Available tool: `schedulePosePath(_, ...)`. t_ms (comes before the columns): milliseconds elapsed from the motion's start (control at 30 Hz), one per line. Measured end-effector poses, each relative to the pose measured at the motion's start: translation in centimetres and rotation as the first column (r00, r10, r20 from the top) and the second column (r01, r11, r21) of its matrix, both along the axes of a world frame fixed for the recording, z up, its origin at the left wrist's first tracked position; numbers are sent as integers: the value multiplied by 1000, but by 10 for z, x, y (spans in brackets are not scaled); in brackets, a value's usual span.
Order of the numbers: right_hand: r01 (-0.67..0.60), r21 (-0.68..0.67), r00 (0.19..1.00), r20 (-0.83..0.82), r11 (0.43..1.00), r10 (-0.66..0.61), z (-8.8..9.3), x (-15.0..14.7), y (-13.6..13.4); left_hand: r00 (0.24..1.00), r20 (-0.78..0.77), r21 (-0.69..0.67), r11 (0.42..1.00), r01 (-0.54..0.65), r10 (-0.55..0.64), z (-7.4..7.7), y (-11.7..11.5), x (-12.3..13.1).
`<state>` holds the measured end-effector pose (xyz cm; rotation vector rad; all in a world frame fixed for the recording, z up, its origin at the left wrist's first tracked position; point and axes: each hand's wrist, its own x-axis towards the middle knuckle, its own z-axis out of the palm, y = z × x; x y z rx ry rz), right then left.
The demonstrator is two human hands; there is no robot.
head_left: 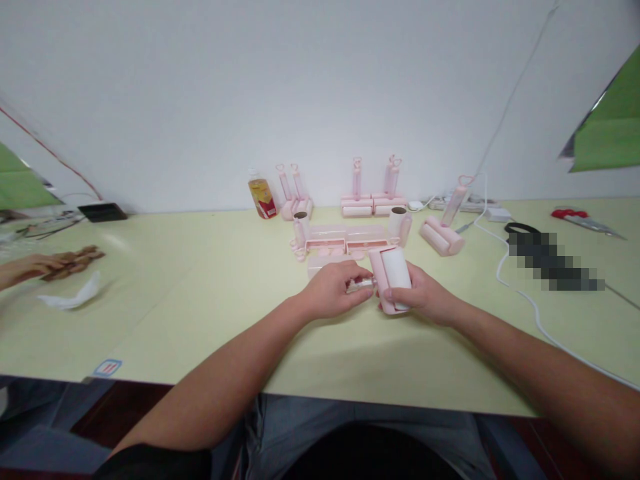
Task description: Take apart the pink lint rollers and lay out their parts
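Head view — at far left, shows a co-worker's hand (pixel 23 270) at some brown pieces (pixel 75 262). Just below centre, shows the left hand (pixel 334 291) pinching a clear handle (pixel 361 285) between thumb and fingers, then a pink lint roller (pixel 381 277) clasped in the right hand (pixel 427 293), thumb across the white roll (pixel 399 270). Right of centre, shows a second roller (pixel 443 237) with handle raised. Looks like fitting or adjusting handle against roller — cannot tell which. Calls next for a steady right grip and straight alignment.
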<state>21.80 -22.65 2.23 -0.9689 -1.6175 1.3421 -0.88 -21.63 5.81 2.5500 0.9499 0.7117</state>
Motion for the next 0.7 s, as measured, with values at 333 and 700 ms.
schedulePosePath(333,10,-15,1000,1,1000,-10,-2,-5,-3,1000,-2,69,998,-3,3,-3,2,0)
schedulePosePath(700,6,9,999,53,1000,-7,-5,-4,-1,1000,6,54,998,-22,22,-1,0,2)
